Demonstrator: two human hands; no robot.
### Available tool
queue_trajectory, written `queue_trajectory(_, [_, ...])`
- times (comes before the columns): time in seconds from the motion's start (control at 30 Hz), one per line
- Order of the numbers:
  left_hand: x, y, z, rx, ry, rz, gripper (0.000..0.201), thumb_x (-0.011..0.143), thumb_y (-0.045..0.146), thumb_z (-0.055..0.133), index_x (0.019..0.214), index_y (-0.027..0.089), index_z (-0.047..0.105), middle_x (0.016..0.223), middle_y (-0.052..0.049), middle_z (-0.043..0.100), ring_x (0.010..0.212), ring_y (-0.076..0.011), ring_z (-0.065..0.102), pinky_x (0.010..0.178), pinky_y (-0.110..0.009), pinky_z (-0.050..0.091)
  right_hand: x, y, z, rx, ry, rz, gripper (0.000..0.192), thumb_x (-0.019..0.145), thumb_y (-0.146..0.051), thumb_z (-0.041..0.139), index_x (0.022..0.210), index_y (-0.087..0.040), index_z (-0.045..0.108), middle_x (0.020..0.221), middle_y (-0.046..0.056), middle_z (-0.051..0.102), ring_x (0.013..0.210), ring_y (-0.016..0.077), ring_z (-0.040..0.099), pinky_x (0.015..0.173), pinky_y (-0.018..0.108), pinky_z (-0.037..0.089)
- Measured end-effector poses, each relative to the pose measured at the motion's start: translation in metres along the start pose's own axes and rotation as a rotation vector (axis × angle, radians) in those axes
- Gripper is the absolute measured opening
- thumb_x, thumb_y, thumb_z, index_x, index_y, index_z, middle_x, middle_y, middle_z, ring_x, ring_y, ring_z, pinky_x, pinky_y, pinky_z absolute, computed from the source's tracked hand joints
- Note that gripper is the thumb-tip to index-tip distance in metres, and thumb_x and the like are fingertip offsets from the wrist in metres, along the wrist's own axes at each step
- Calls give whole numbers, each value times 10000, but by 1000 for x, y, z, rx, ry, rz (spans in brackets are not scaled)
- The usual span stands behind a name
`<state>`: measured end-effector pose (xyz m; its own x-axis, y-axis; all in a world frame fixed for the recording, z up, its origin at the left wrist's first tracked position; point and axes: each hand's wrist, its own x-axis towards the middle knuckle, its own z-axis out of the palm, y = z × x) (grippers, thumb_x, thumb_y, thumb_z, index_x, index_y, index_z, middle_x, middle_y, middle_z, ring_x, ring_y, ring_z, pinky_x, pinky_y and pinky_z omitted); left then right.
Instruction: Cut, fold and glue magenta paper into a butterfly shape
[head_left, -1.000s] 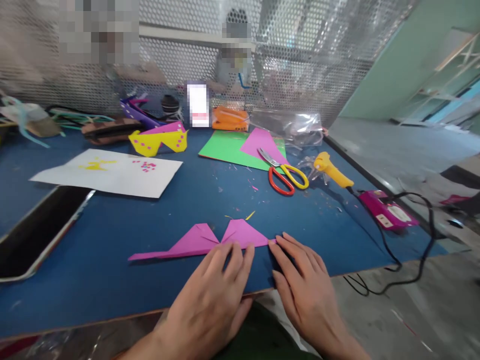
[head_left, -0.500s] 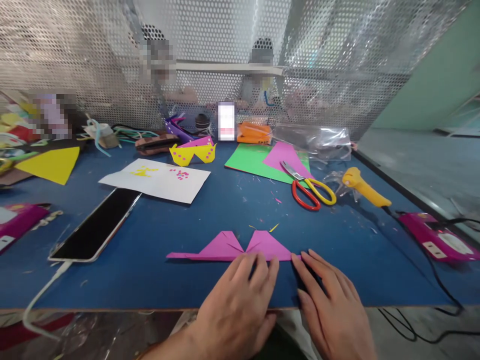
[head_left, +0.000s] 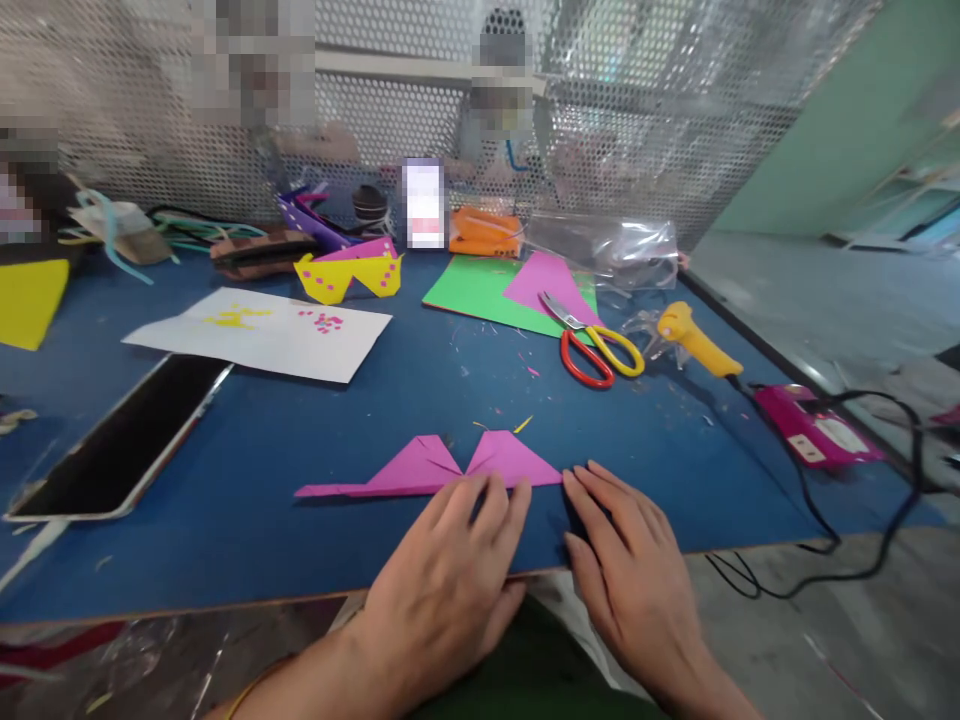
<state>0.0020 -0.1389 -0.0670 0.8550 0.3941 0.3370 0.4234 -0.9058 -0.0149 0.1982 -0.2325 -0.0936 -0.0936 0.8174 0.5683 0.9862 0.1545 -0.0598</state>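
At the near edge of the blue tabletop lies the folded pink paper, its long axis running left to right, a thin point stretching off to the left. The left hand lies flat and spread, fingertips pressing the paper's near edge around the middle, gripping nothing. The right hand is just as flat and open, its fingertips touching the paper's right tip, so most of the paper lies away to the left of both hands.
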Motion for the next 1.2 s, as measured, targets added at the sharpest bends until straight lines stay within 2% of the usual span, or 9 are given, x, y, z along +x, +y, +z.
queue_trajectory(0.13, [1,0,2,6,17,4,666,845,379,672,1419,88,503,1284,-123,632,1160,-295,522,981,-420,459,3,-8,-8,41,32,15,443,973,-182,506,1394,-44,515,1314,190,635,1313,312,518,1047,473,436])
queue_trajectory(0.3, [3,-1,0,3,44,23,581,812,317,662,1336,84,572,1230,-119,658,1140,-294,545,957,-413,500,20,-21,-6,187,65,-138,471,970,-164,456,1410,4,470,1243,181,696,1228,249,594,1001,398,481])
queue_trajectory(0.43, [1,-2,1,8,46,39,569,802,265,611,1330,57,570,1255,-139,658,1159,-306,553,996,-423,504,28,-28,3,171,53,-105,476,993,-206,424,1398,41,461,1243,213,692,1187,248,627,967,387,498])
queue_trajectory(0.6, [-6,-6,-2,-95,150,33,501,872,205,506,1338,24,547,1317,-153,644,1231,-285,547,1063,-392,467,26,-30,9,143,35,-100,485,1023,-265,396,1360,68,498,1238,224,693,1174,239,625,972,364,467])
queue_trajectory(0.67, [-6,-11,-7,-176,189,-31,413,932,187,487,1317,58,562,1269,-125,672,1176,-238,586,1036,-347,478,25,-30,9,124,15,-104,476,1042,-304,371,1342,18,551,1241,185,704,1164,237,626,982,365,441])
queue_trajectory(0.77, [-4,-21,-13,-236,222,-214,274,981,161,495,1224,147,622,1147,-70,706,1060,-198,624,959,-333,496,26,-30,8,95,-31,-93,487,1062,-372,325,1330,-85,614,1249,133,711,1163,233,627,989,369,408])
queue_trajectory(0.87, [-1,-28,-17,-295,169,-356,169,980,186,526,1057,220,672,1027,-33,698,952,-203,616,854,-362,498,28,-31,7,72,-56,-82,497,1068,-397,306,1318,-133,644,1233,123,716,1136,230,634,982,370,389])
queue_trajectory(0.97, [3,-30,-19,-324,111,-428,133,968,219,550,954,240,680,951,-21,682,899,-212,599,815,-388,469,29,-31,6,71,-51,-81,493,1067,-400,314,1297,-138,663,1214,128,720,1117,236,632,977,379,379])
queue_trajectory(1.2, [13,-25,-18,-258,74,-520,168,963,235,543,845,233,663,894,-25,667,848,-224,576,773,-413,414,30,-31,6,79,-59,-81,455,1064,-360,347,1263,-124,681,1193,135,732,1101,235,637,975,392,361])
